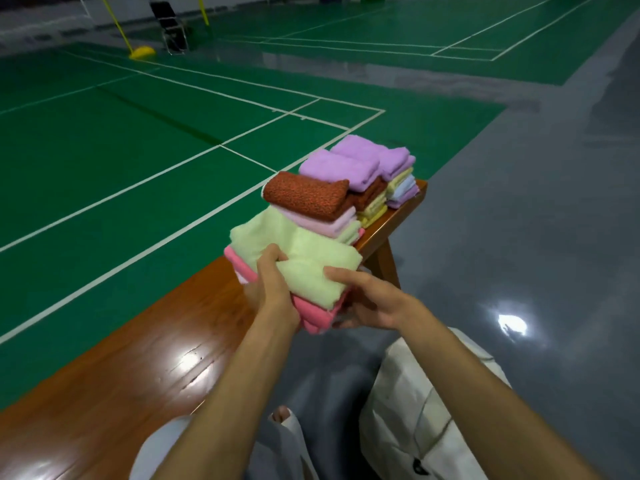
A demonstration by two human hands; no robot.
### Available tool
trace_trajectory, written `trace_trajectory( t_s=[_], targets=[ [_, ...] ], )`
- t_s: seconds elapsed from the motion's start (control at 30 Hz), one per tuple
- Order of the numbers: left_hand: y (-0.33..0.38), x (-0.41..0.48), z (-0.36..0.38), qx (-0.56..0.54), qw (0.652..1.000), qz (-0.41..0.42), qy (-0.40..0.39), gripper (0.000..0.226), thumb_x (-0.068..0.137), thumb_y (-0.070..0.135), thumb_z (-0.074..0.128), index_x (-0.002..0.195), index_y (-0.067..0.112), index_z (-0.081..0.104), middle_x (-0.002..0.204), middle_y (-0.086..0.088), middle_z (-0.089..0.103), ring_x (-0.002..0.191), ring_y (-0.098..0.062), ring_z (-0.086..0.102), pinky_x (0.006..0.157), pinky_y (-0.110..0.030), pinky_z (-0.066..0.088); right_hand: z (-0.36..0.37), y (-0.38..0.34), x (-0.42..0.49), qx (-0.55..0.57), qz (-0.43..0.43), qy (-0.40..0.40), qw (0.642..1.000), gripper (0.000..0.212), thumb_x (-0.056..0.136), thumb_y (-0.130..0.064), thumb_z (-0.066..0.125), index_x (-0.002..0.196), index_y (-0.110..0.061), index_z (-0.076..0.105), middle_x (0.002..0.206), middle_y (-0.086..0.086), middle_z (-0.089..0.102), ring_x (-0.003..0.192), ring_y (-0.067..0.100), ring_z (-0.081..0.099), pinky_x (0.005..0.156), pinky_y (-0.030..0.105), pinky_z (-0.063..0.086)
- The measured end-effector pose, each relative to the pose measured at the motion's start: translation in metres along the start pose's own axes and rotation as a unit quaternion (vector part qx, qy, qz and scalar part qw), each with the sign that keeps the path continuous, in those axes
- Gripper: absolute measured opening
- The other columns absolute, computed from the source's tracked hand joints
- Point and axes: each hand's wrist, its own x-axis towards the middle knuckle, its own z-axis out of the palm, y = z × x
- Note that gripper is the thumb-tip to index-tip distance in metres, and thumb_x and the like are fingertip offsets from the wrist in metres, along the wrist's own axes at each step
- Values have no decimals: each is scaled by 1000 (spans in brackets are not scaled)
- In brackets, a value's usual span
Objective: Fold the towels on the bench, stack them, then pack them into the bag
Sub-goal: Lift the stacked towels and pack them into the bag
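A stack of folded towels, pale green on top (304, 251) and pink below (311, 311), is held just above the near end of the towel row. My left hand (273, 282) grips its near-left side, thumb on the green towel. My right hand (367, 299) holds the right side from beneath, thumb on top. Farther along the wooden bench (145, 362) stand more folded piles: a rust-red towel (308, 194) on light pink ones, then purple towels (356, 161) on yellow and pale blue ones. A cream fabric bag (415, 410) sits on the floor below my right arm.
The bench's far leg (381, 261) stands on a glossy grey floor (519, 237). A green court with white lines lies to the left. A yellow net post base (142, 51) and a black chair (171, 26) stand far back. My knees show at the bottom edge.
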Motion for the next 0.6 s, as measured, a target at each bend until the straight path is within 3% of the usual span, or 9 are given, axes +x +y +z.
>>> trace_trajectory(
  t_s=[0.13, 0.17, 0.23, 0.3, 0.33, 0.43, 0.5, 0.57, 0.6],
  targets=[
    [-51, -64, 7, 31, 996, -14, -78, 65, 52, 28, 71, 116, 19, 70, 102, -7, 78, 94, -31, 75, 83, -55, 62, -83, 36, -47, 77, 3, -57, 995, 115, 53, -76, 86, 149, -24, 49, 149, 13, 55, 136, 39, 52, 112, 60, 39],
    [-65, -75, 12, 58, 992, -37, -102, 66, 51, 29, 71, 116, 20, 70, 104, -7, 78, 97, -32, 74, 87, -57, 60, -102, 47, -58, 113, 2, -47, 992, 113, 49, -77, 85, 143, -20, 59, 145, 14, 59, 133, 38, 56, 110, 59, 43],
    [-96, -92, 23, 110, 977, -93, -155, 64, 51, 29, 70, 114, 19, 73, 108, -11, 78, 103, -38, 72, 94, -62, 56, -127, 63, -77, 146, -1, -29, 989, 96, 48, -79, 81, 116, -11, 78, 123, 16, 72, 110, 31, 71, 90, 45, 59],
    [-127, -106, 36, 165, 949, -159, -216, 55, 65, 26, 64, 118, 14, 72, 111, -17, 77, 105, -41, 72, 96, -58, 57, -150, 80, -89, 151, 0, 27, 988, 81, 69, -81, 62, 96, -8, 83, 98, 17, 78, 85, 24, 77, 70, 32, 61],
    [-145, -111, 41, 188, 932, -186, -247, 48, 75, 22, 59, 120, 12, 71, 110, -18, 76, 101, -38, 73, 91, -52, 60, -163, 92, -93, 142, 1, 63, 988, 79, 72, -80, 62, 97, -8, 82, 92, 16, 78, 80, 22, 77, 68, 31, 60],
    [-196, -114, 51, 253, 883, -241, -312, 44, 81, 20, 58, 121, 8, 69, 106, -17, 77, 87, -29, 76, 69, -36, 61, -196, 134, -99, 132, 5, 162, 978, 112, 40, -85, 82, 128, -17, 68, 119, 12, 74, 109, 27, 72, 99, 49, 54],
    [-231, -104, 53, 294, 859, -261, -328, 61, 63, 24, 65, 122, 8, 70, 111, -20, 76, 94, -34, 74, 76, -41, 61, -216, 164, -101, 148, -7, 211, 966, 129, 25, -82, 89, 133, -17, 63, 120, 10, 74, 108, 26, 73, 89, 47, 60],
    [-268, -88, 51, 336, 841, -272, -325, 68, 54, 25, 68, 120, 10, 72, 115, -20, 75, 103, -38, 72, 86, -46, 60, -227, 191, -103, 187, 25, 205, 960, 133, 19, -76, 92, 132, -12, 62, 120, 11, 74, 103, 24, 75, 73, 38, 62],
    [-286, -81, 48, 357, 832, -278, -321, 68, 53, 26, 68, 119, 11, 73, 116, -20, 74, 105, -38, 71, 88, -46, 60, -231, 205, -102, 203, 50, 186, 960, 133, 21, -74, 93, 133, -11, 60, 121, 11, 74, 105, 25, 74, 73, 38, 62]
  ],
)
